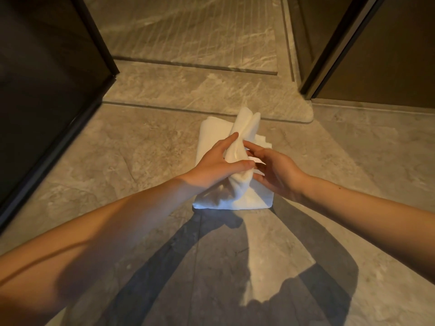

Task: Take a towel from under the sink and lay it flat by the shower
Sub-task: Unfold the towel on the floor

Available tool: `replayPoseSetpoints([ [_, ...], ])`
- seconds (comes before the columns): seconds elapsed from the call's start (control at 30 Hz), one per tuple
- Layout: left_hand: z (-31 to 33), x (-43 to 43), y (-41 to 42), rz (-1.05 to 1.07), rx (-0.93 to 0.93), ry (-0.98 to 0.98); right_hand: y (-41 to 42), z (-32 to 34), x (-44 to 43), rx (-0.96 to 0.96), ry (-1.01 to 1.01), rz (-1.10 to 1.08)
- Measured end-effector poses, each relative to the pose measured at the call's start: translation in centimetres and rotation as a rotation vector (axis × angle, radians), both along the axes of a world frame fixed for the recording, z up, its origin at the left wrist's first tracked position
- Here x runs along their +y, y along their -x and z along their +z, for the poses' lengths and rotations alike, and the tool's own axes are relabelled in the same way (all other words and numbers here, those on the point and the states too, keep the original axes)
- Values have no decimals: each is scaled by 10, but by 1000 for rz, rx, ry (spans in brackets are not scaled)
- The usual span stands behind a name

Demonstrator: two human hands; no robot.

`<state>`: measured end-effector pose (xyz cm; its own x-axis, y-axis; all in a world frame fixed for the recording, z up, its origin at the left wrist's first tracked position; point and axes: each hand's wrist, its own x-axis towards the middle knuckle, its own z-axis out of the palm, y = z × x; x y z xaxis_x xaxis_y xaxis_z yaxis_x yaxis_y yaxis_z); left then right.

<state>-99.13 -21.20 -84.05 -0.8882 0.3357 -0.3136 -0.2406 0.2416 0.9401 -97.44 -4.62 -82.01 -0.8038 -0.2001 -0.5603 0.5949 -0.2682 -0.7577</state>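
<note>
A white towel (213, 137) lies folded on the marble floor, just short of the raised shower step (211, 95). My left hand (216, 164) pinches a bunched layer of the towel between thumb and fingers and holds it lifted, so the cloth stands up in a peak. My right hand (275, 171) is at the right side of the same bunch. Its fingers are spread and touch the cloth and a folded edge beneath; part of those fingers is hidden behind the towel.
The shower floor (188, 31) with fine grooves lies beyond the step. A dark glass panel with a black frame (58, 102) stands at the left. A dark door and frame (353, 55) stand at the right. My shadow falls on the floor tiles (211, 267) in front.
</note>
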Motion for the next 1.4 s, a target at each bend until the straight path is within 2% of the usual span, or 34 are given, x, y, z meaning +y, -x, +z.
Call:
replayPoseSetpoints([
  [0.17, 1, -6, 1, 3, -6, 45, 1, 2, 3, -40, 74, 87],
  [0.5, 3, -16, 7, 17, 52, 132, 8, -3, -9, 11, -41, 138],
  [0.6, 2, -28, 9, 1, 95, 46, 9, -10, -10, 130, -245, 125],
  [0.77, -7, -42, 16, -58, 71, 50, 6, -34, -5, 464, -798, 179],
  [0.93, -11, -62, 20, -55, -6, 13, 8, -56, 5, 553, -1187, 514],
  [1.13, -3, -104, 27, -21, -57, -66, 10, -77, 5, 547, -1336, 873],
  [1.4, -3, -188, 30, 69, -6, 186, 24, -80, 17, 565, -1351, 885],
])
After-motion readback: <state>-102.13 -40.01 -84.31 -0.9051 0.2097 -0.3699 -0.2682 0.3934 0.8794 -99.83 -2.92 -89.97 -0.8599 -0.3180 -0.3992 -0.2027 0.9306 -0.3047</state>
